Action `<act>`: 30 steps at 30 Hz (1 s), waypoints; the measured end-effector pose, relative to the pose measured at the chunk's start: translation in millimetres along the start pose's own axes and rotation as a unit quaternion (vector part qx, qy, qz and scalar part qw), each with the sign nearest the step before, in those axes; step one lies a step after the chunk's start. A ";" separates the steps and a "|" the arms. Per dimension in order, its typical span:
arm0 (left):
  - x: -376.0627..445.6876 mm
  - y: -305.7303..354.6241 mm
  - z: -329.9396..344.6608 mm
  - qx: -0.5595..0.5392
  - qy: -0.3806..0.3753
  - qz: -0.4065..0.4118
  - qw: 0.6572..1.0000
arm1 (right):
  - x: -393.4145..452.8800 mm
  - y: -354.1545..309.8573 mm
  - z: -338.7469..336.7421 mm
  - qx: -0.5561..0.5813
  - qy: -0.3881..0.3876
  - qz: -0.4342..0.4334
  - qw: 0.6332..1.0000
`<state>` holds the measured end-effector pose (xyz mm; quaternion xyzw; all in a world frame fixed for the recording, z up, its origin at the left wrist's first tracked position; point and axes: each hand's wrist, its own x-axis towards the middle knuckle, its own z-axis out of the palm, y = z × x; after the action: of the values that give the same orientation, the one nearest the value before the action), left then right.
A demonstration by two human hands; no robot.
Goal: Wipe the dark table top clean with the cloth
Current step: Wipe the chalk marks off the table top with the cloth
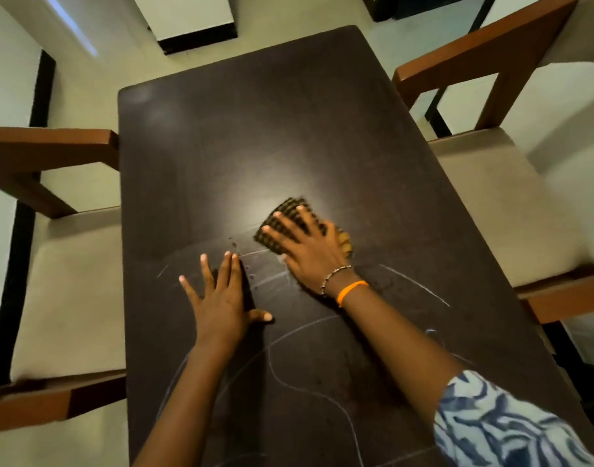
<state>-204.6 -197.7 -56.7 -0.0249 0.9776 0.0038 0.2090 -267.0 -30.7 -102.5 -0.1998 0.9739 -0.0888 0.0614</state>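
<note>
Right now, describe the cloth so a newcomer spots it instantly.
Start at the dark table between the chairs. Near its middle the right hand, wrist banded in orange, presses flat on the cloth. It is the only checked brown-and-yellow thing there; the left hand lies on bare wood.

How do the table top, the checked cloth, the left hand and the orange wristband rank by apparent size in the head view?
1. Dark table top, by far the largest.
2. Left hand, spread flat on the table.
3. Checked cloth; the right hand covers part of it, so its place against the left hand is unsure.
4. Orange wristband, smallest.
</note>
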 end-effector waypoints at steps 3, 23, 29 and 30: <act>-0.6 -17.2 -4.5 0.039 -0.006 0.004 0.999 | -9.0 41.9 -7.6 -0.026 0.024 0.067 0.997; -29.3 -94.8 21.0 -0.109 0.005 -0.117 0.987 | 43.5 -157.6 30.7 0.024 -0.020 0.008 0.999; -33.8 -128.6 23.1 -0.194 -0.012 -0.170 0.966 | 27.8 -95.5 15.0 -0.009 -0.001 -0.043 0.999; -33.1 -130.3 24.7 -0.215 -0.001 -0.172 0.961 | 23.8 -73.1 11.3 -0.018 0.009 0.000 1.000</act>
<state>-157.8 -325.8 -65.3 -0.2374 0.9345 0.1776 0.1969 -259.3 -108.1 -101.1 -0.1999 0.9759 -0.0729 0.0490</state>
